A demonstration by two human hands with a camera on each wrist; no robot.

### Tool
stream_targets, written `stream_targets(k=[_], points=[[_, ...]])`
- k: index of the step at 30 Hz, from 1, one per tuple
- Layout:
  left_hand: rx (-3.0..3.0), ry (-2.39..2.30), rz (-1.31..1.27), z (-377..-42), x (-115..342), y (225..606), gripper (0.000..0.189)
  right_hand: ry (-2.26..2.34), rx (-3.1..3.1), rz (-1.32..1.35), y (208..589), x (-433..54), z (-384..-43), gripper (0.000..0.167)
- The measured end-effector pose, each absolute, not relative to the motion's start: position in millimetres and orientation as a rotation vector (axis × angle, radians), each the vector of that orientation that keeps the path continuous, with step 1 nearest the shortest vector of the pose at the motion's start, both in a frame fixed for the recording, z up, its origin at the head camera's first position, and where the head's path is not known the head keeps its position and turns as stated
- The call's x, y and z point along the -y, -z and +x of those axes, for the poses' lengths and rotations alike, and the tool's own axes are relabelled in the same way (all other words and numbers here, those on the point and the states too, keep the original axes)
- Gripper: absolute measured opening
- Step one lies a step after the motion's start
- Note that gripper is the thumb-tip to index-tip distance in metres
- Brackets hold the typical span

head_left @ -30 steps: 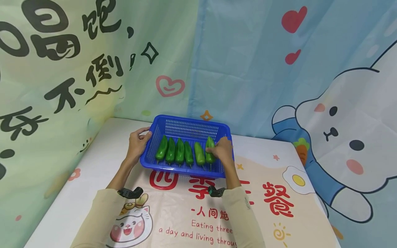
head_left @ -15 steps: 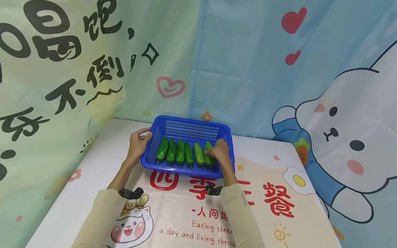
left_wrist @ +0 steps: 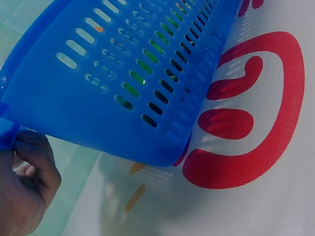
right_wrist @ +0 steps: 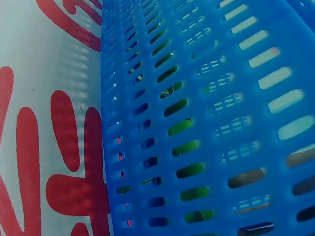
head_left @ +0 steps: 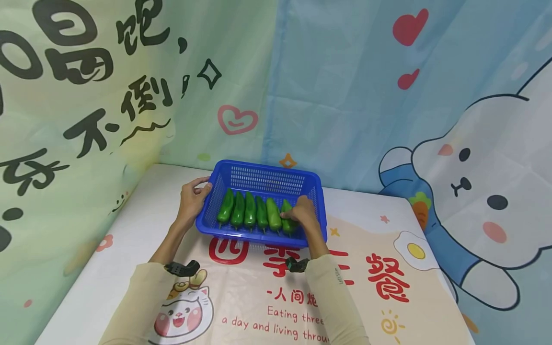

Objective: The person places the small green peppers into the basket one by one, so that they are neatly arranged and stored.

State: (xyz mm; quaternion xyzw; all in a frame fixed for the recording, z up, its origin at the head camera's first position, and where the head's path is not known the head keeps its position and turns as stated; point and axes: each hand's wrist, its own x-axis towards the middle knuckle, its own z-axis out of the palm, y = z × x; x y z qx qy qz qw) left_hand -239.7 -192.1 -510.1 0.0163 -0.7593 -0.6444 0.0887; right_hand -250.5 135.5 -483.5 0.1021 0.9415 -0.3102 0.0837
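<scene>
A blue slotted plastic basket [head_left: 267, 167] holds a row of green peppers [head_left: 250, 211], stems toward the person. My left hand [head_left: 191, 198] grips its left rim; in the left wrist view the curled fingers [left_wrist: 42, 167] hold the basket's edge. Inside the basket at the right, my right hand [head_left: 303, 211] pinches the rightmost pepper [head_left: 288, 225], thumb on its left side and the other fingers mostly hidden. Beside it lies a lighter green pepper [head_left: 273, 215]. From the right wrist, the basket wall [right_wrist: 147, 105] hides most of the hand, with green showing through its slots.
The basket stands on a table with a printed cloth [head_left: 246, 292], close to the hanging printed backdrop [head_left: 327, 120]. A white strip of table [head_left: 366, 201] shows right of the basket. Dark bands with wrist cameras [head_left: 183, 268] sit on both wrists.
My right hand has moved left inside the basket with the rightmost pepper. The lighter pepper has shifted left too, closing up to the row. My left hand keeps its hold on the rim.
</scene>
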Motion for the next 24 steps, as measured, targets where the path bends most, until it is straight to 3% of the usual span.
stream_targets(k=[13,19,24], points=[[2.268,1.907,0.025,-240,192,511,0.043,0.966,-2.810,0.317,480,-136,-248,0.057],[2.260,1.907,0.021,-241,191,510,0.043,0.890,-2.863,0.325,474,-136,-246,0.064],[2.263,1.901,0.016,-240,191,511,0.042,0.880,-2.898,0.298,465,-136,-241,0.049]])
